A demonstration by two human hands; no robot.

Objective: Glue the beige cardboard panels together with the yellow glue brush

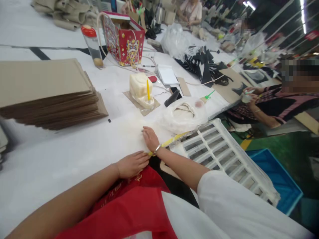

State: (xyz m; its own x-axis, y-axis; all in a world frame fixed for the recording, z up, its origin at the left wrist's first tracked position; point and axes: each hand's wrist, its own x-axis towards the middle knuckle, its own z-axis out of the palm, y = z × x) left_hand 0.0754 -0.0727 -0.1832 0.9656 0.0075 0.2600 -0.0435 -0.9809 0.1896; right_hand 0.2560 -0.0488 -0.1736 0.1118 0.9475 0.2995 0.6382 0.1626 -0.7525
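My left hand lies flat at the near edge of the white table, fingers stretched out toward the right, just above my red apron. My right hand, with a bracelet at its wrist, rests on the tabletop with its fingers extended. Neither hand holds anything. Beyond them stands a cream-coloured block-shaped container with a yellow stick upright in its front part, on a piece of cardboard. A clear plastic bag with pale pieces inside lies right of my right hand.
A tall stack of brown sheets stands at left. Farther back are a red-lidded bottle and a red patterned bag. A white slatted rack and a blue bin are at right, near a seated co-worker.
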